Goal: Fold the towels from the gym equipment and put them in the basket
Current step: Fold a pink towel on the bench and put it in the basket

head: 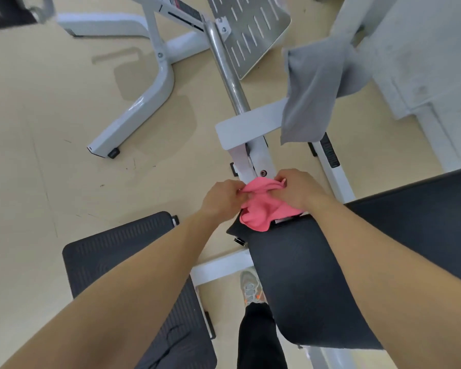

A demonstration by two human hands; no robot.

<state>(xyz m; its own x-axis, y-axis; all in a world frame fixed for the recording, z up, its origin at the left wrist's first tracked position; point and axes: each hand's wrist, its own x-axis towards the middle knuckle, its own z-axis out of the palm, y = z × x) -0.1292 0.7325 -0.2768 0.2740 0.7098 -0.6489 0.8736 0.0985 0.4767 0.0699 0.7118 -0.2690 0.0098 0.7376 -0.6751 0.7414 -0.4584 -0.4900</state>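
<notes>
A small pink towel (264,209) hangs bunched over the front end of a black padded seat (298,283). My left hand (221,199) pinches its left top edge, and my right hand (297,189) pinches its right top edge. A grey towel (312,91) is draped over the white machine frame at the upper right and hangs down freely. No basket is in view.
The white frame with its chrome bar (224,65) and slotted metal footplate (253,33) runs away in front of me. A black ribbed footrest (117,251) lies at the lower left. My shoe (250,287) stands on the beige floor (51,129) beside the seat.
</notes>
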